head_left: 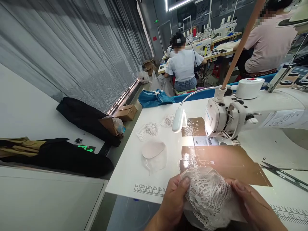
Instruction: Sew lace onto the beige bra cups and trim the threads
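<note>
A rounded white lace bra cup (pixel 208 195) with sheer fabric round its edge is stretched between my two hands at the table's front edge. My left hand (pixel 174 199) pinches its left side, thumb on top. On the other side, my right hand (pixel 249 199) grips the sheer edge between thumb and fingers. Just beyond stands a white sewing machine (pixel 223 115), its needle area lit by a small lamp (pixel 178 120). To the left on the table lie a plain pale cup piece (pixel 154 155) and two lace pieces, one nearer (pixel 150 129) and one farther (pixel 167 120).
Brown tape (pixel 221 160) covers the table before the machine. Thread snips (pixel 284 175) lie at the right. A printed ruler (pixel 149 190) runs along the front edge. A blue cloth bundle (pixel 156 97) sits at the far edge. Several co-workers sit beyond, one in a white shirt (pixel 184 65).
</note>
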A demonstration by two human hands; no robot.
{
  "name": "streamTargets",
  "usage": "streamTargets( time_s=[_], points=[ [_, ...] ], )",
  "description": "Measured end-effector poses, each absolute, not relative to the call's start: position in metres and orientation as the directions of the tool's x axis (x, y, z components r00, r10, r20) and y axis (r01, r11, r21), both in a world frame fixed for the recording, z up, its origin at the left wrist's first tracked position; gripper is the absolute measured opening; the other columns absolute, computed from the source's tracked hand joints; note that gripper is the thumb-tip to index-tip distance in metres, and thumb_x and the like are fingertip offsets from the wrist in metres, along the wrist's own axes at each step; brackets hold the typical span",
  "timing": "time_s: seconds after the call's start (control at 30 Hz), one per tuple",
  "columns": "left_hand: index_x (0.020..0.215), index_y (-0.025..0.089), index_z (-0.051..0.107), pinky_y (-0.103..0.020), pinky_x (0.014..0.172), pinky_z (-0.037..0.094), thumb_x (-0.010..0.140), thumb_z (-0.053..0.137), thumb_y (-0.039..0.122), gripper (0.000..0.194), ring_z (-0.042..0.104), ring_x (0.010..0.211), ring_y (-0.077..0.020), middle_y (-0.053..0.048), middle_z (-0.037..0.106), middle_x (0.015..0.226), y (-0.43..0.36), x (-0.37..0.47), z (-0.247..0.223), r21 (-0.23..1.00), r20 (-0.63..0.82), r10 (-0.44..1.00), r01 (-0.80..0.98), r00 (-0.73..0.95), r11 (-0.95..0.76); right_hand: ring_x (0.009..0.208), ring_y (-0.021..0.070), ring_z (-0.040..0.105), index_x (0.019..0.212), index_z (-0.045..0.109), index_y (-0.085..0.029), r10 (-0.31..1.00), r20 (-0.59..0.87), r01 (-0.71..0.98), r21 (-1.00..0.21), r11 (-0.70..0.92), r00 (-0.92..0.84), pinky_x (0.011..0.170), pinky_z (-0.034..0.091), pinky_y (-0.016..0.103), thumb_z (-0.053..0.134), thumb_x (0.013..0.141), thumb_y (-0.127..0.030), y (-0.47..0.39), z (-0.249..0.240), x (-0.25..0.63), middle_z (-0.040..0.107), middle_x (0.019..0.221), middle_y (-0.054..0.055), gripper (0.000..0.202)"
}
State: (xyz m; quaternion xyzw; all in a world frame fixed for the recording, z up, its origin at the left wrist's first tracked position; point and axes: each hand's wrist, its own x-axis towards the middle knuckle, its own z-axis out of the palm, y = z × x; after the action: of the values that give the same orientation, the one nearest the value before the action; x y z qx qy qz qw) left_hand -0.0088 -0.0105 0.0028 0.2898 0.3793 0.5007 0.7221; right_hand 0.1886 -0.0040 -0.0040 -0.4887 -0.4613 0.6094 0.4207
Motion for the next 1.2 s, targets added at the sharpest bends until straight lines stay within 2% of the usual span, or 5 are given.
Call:
streamTargets(
  time_s=[0.3,0.57,0.67,0.77,1.2],
  points=[
    [0.131,0.016,0.059,-0.048,0.098,0.042,0.071,0.06,0.079,0.087,0.058,0.116,-0.0367,-0.017,0.066,0.117,-0.008,0.016,0.0,0.589,-0.226,0.894,-0.677,0.386,0.442,0.083,0.0234,0.065,0.082,0.077,-0.025,0.975,-0.221,-0.139,-0.965,-0.224,-0.036,0.078,0.053,0.027,0.075,0.075,-0.05,-0.003,0.005,0.181,0.074,0.087,0.002,0.027],
    [0.049,0.01,0.063,-0.025,0.055,0.042,0.063,0.081,0.021,0.025,0.057,0.051,-0.014,-0.008,0.064,0.057,-0.023,-0.01,-0.008,0.79,-0.337,0.812,-0.326,0.477,0.52,0.07,0.0194,0.062,0.08,0.071,-0.022,0.964,-0.26,-0.303,-0.916,-0.263,-0.051,0.065,0.053,0.028,0.079,0.072,-0.048,0.013,-0.011,0.201,0.069,0.075,0.003,0.028],
    [0.073,0.012,0.073,-0.028,0.073,0.048,0.072,0.077,0.027,0.015,0.064,0.077,-0.0187,-0.01,0.071,0.084,-0.014,-0.035,0.017,0.953,-0.12,0.928,-0.222,0.353,0.207,0.075,0.0212,0.063,0.081,0.072,-0.023,0.96,-0.226,-0.146,-0.957,-0.251,-0.166,0.068,0.052,0.027,0.077,0.074,-0.048,0.012,-0.001,0.203,0.069,0.08,0.004,0.027],
    [0.119,0.019,0.067,-0.034,0.099,0.04,0.057,0.089,0.028,0.066,0.053,0.115,-0.0275,-0.01,0.059,0.128,-0.002,-0.04,0.037,0.998,0.029,0.952,0.051,0.305,-0.047,0.076,0.0215,0.064,0.085,0.074,-0.025,0.921,-0.202,-0.048,-0.972,-0.23,-0.334,0.069,0.051,0.027,0.074,0.077,-0.047,0.003,0.011,0.192,0.072,0.083,0.003,0.023],
    [0.095,0.008,0.069,-0.02,0.06,0.036,0.077,0.074,0.043,0.039,0.044,0.067,-0.0112,-0.001,0.052,0.074,0.002,-0.018,0.026,0.978,-0.202,0.834,0.063,0.514,0.198,0.08,0.0207,0.063,0.063,0.064,-0.023,0.964,-0.025,0.187,-0.982,0.026,-0.264,0.072,0.047,0.027,0.063,0.086,-0.049,0.002,0.006,0.182,0.067,0.083,0.004,0.034]
  ],
)
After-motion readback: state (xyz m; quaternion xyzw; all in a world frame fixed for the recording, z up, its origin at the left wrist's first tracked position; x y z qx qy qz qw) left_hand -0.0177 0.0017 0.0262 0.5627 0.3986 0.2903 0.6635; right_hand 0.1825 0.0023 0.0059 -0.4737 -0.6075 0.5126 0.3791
